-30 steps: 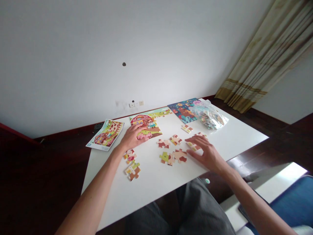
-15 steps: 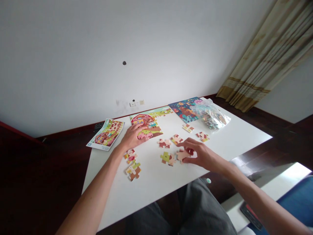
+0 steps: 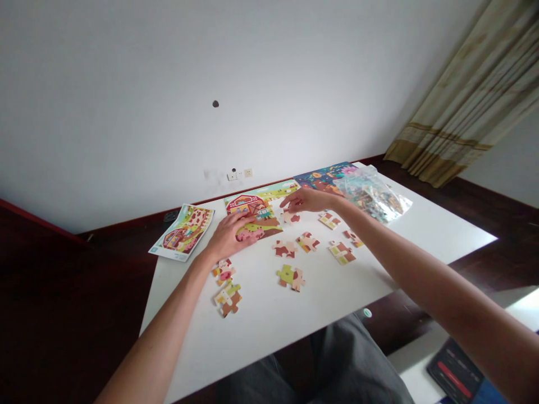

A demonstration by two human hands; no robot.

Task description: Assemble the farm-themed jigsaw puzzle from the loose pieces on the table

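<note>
A partly assembled jigsaw puzzle (image 3: 264, 197) with a red barn and pink pigs lies on the white table (image 3: 256, 336). My left hand (image 3: 229, 234) rests flat on its lower left part, fingers stretched out and covering some of the picture. At the puzzle's right edge, my right hand (image 3: 310, 199) pinches a cream and brown puzzle piece (image 3: 290, 217) from above. Nearer to me are several loose pieces, among them a brown-patched piece (image 3: 284, 248), a green and cream piece (image 3: 290, 278) and a fence-patterned piece (image 3: 342, 253). By my left wrist lies a cow-face piece (image 3: 225, 271).
A printed picture sheet (image 3: 184, 232) overhangs the table's left edge. At the back right are a dark blue puzzle picture (image 3: 320, 178) and a clear plastic bag (image 3: 379, 196) of pieces. A phone (image 3: 455, 370) lies at lower right, below the tabletop.
My right hand has moved from the near right pieces up and away to the puzzle's right edge, carrying a piece. The fence-patterned piece it covered now shows. My left hand stays put.
</note>
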